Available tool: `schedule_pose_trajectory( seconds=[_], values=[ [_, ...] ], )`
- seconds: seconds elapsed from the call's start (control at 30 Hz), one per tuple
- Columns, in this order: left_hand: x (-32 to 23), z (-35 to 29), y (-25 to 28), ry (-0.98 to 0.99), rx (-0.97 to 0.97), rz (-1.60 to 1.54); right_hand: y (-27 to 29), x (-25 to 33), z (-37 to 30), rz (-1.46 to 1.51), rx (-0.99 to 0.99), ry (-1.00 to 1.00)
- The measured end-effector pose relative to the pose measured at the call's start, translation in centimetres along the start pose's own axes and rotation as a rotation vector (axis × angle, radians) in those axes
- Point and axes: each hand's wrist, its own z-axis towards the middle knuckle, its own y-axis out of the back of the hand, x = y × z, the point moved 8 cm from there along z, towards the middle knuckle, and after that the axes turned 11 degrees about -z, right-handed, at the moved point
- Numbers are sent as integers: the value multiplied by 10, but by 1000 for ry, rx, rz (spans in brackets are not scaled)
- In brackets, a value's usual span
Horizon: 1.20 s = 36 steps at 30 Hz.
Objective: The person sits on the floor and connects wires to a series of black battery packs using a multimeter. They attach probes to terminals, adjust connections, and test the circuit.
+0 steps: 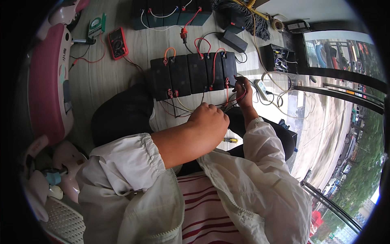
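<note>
A row of several black batteries [198, 75] stands on the floor in front of me, joined by red, orange and pale wires. My left hand [209, 122] is closed in a fist just on the near side of the row; what it grips is hidden beneath it. At the right end of the row, my right hand [243, 91] has its fingers pinched by a terminal, with a thin wire at them. Loose wires [178, 107] run between the near terminals and my left hand. A yellow-and-black screwdriver handle [230, 140] shows below my hands.
A red multimeter [118, 43] lies at the left. More batteries [172, 16] stand behind. A black power adapter [233, 42], a white power strip [262, 87] and a box of wires [278, 58] are to the right. A pink vehicle [48, 81] stands far left, glass doors far right.
</note>
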Motion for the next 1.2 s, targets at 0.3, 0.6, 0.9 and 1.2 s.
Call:
schedule_pose_trajectory(
  seconds=[0.3,0.6,0.9,1.2],
  values=[
    [-11,0,-9,-29,51,-83,0,5,0,-3,-41,13],
    [-11,1,-12,-31,56,-55,-5,23,6,-117,-5,14],
    [-8,11,-19,15,100,-118,-16,16,43,-230,25,-51],
    [-12,25,-19,10,98,-70,-34,20,67,-90,150,39]
  ],
)
